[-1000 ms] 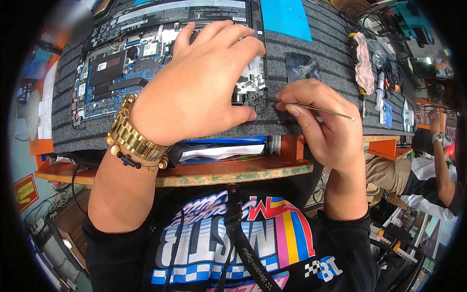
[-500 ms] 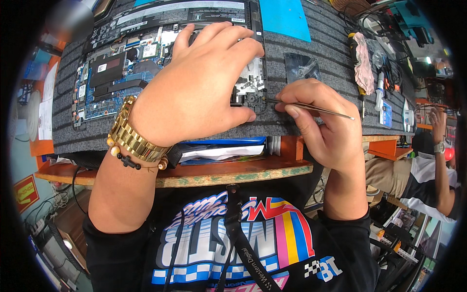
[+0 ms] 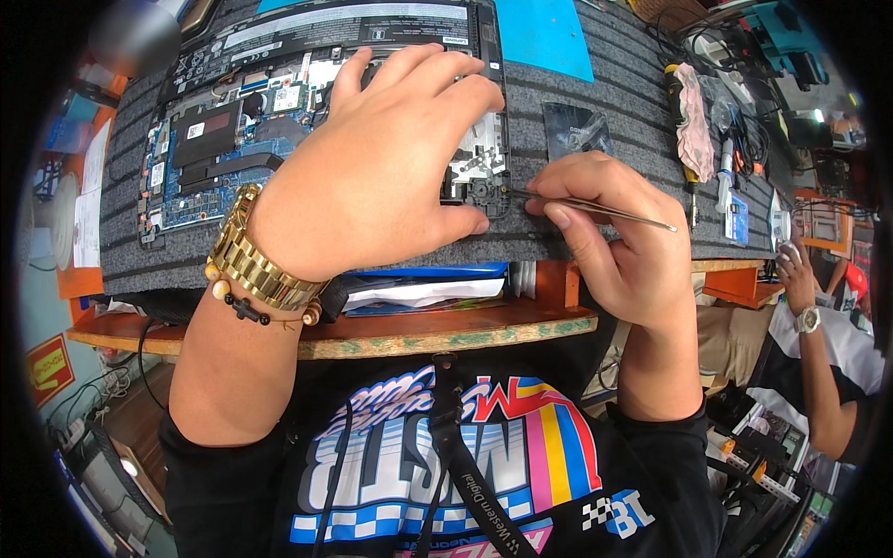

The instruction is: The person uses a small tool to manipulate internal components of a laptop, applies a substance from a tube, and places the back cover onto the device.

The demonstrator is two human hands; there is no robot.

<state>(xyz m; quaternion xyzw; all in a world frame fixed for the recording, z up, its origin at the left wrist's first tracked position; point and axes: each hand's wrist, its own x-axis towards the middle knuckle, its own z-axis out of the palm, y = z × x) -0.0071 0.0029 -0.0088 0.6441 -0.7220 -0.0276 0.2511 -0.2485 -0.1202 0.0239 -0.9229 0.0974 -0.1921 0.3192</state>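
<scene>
An opened laptop point(image 3: 200, 203) lies on a grey striped mat, its blue circuit board and black battery point(image 3: 326, 35) exposed. My left hand point(image 3: 363, 177) rests over its right half with the fingers spread, hiding the middle of the inside. Between thumb and fingers, my right hand point(image 3: 625, 237) pinches a pair of thin metal tweezers point(image 3: 614, 212). Their tip points left at the laptop's near right corner, by a small round part; whether it touches is too small to tell.
Beyond the right hand lies a dark plastic pouch point(image 3: 575, 130), with a blue sheet point(image 3: 549, 37) farther back. A screwdriver point(image 3: 693, 177), a pinkish cloth point(image 3: 693, 116) and cables lie to the right. Another person's hand point(image 3: 795, 274) is at the far right.
My hands, the tweezers and the laptop look almost unmoved. At the far right, the other person's hand has moved left and lower in the picture.
</scene>
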